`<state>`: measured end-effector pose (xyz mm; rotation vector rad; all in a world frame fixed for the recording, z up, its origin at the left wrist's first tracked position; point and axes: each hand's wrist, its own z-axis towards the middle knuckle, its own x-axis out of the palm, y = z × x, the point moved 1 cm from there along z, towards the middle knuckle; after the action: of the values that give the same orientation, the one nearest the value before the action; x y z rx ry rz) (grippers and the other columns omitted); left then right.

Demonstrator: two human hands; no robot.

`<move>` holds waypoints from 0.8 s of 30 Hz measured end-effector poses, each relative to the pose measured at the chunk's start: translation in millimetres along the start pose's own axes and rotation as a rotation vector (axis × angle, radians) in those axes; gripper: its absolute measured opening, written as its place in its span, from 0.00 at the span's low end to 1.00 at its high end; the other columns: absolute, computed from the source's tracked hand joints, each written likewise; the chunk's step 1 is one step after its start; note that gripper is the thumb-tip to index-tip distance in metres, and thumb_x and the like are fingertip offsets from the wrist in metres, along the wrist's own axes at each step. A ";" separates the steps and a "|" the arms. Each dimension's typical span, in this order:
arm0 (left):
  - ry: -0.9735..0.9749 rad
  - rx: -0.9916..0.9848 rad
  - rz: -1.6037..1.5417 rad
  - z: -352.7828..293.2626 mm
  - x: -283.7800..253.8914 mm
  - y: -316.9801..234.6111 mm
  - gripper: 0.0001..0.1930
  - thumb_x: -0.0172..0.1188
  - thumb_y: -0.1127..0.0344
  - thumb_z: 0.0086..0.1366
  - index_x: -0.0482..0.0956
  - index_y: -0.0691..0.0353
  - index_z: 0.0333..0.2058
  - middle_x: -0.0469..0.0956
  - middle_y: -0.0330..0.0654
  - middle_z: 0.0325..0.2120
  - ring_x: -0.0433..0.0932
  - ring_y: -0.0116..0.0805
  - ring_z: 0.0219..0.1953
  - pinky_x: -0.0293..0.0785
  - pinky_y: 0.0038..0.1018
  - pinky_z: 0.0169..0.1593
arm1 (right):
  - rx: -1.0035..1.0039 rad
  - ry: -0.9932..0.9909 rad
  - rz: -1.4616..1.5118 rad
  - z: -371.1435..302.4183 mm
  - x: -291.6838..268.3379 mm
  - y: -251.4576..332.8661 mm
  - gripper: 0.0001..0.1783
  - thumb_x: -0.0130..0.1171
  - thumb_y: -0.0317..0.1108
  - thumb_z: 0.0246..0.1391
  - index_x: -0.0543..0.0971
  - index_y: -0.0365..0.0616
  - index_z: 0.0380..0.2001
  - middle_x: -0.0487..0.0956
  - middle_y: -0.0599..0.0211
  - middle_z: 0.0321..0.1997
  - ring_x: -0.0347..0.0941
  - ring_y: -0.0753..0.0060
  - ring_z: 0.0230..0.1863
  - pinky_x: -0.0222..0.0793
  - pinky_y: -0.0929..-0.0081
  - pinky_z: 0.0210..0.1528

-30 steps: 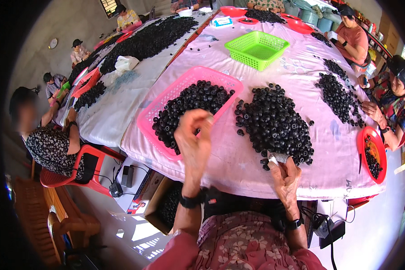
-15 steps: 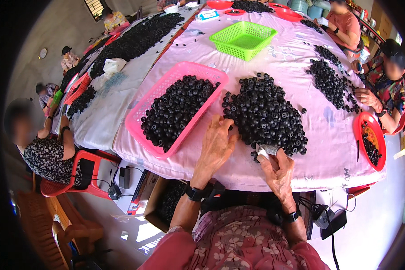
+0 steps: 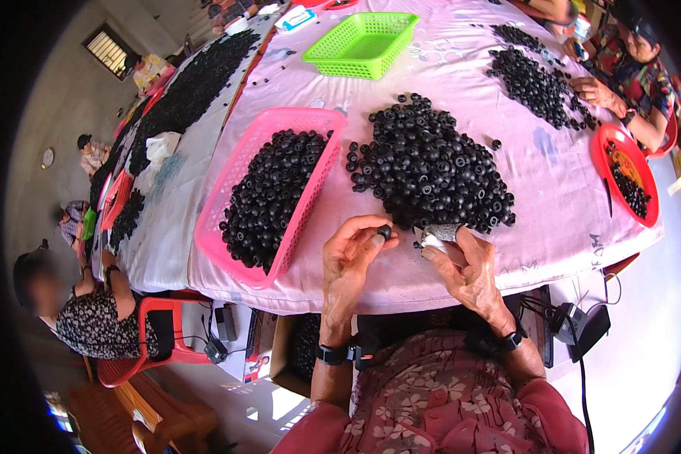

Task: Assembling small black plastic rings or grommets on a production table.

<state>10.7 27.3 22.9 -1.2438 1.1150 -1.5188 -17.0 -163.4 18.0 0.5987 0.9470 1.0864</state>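
Observation:
My left hand (image 3: 354, 253) pinches one small round black piece with a hole, like a bead (image 3: 384, 231), between thumb and fingers. Close by on the right, my right hand (image 3: 469, 268) grips a small grey, rough-looking block with a white wrapping (image 3: 439, 237); its exact kind I cannot make out. Just beyond both hands lies a heap of the same black bead-like pieces (image 3: 431, 163) on the pink cloth. To the left of the heap, a pink plastic basket (image 3: 208, 219) holds many more of them.
A green basket (image 3: 359, 64) stands farther back on the cloth-covered table (image 3: 310, 87). At the right edge, a red tray (image 3: 601, 163) holds black pieces, near a co-worker's hand (image 3: 594, 92). Another person (image 3: 102, 325) sits at the left by a red chair (image 3: 163, 303). Cables hang below the table.
My left hand has drawn back from the heap toward me, now with a black piece in its fingertips. My right hand still grips the grey block. The view has shifted.

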 end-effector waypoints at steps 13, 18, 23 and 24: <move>0.050 0.115 0.056 -7.3 1.8 7.0 0.10 0.56 0.82 0.63 0.77 0.68 0.42 0.77 0.46 0.38 0.81 0.36 0.38 0.81 0.30 0.43 | 0.010 -0.024 0.001 -4.1 2.4 -6.3 0.15 0.67 0.36 0.53 0.74 0.36 0.33 0.78 0.50 0.26 0.76 0.48 0.25 0.70 0.63 0.26; 0.082 0.048 -0.029 -7.3 6.3 14.1 0.11 0.60 0.82 0.61 0.77 0.69 0.43 0.77 0.45 0.42 0.81 0.34 0.40 0.80 0.27 0.45 | 0.033 -0.011 0.040 -3.8 1.7 -2.9 0.15 0.68 0.35 0.52 0.74 0.36 0.33 0.79 0.49 0.28 0.77 0.48 0.26 0.70 0.64 0.27; 0.086 0.044 -0.269 -4.1 5.2 18.3 0.12 0.60 0.81 0.61 0.78 0.67 0.44 0.78 0.44 0.41 0.77 0.29 0.41 0.75 0.26 0.48 | 0.056 0.050 0.060 -4.0 -1.5 0.2 0.15 0.69 0.34 0.51 0.74 0.37 0.33 0.79 0.50 0.28 0.78 0.48 0.27 0.70 0.64 0.27; 0.089 0.042 -0.270 -4.2 5.8 18.1 0.12 0.60 0.81 0.61 0.78 0.67 0.44 0.78 0.44 0.41 0.77 0.29 0.41 0.75 0.26 0.48 | 0.050 0.061 0.066 -3.8 -1.9 0.9 0.15 0.69 0.34 0.51 0.74 0.37 0.32 0.79 0.50 0.27 0.78 0.48 0.27 0.70 0.63 0.27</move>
<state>7.0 17.9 6.2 -1.3510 0.9958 -1.8044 -21.0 -165.0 17.5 0.6449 1.0159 1.1477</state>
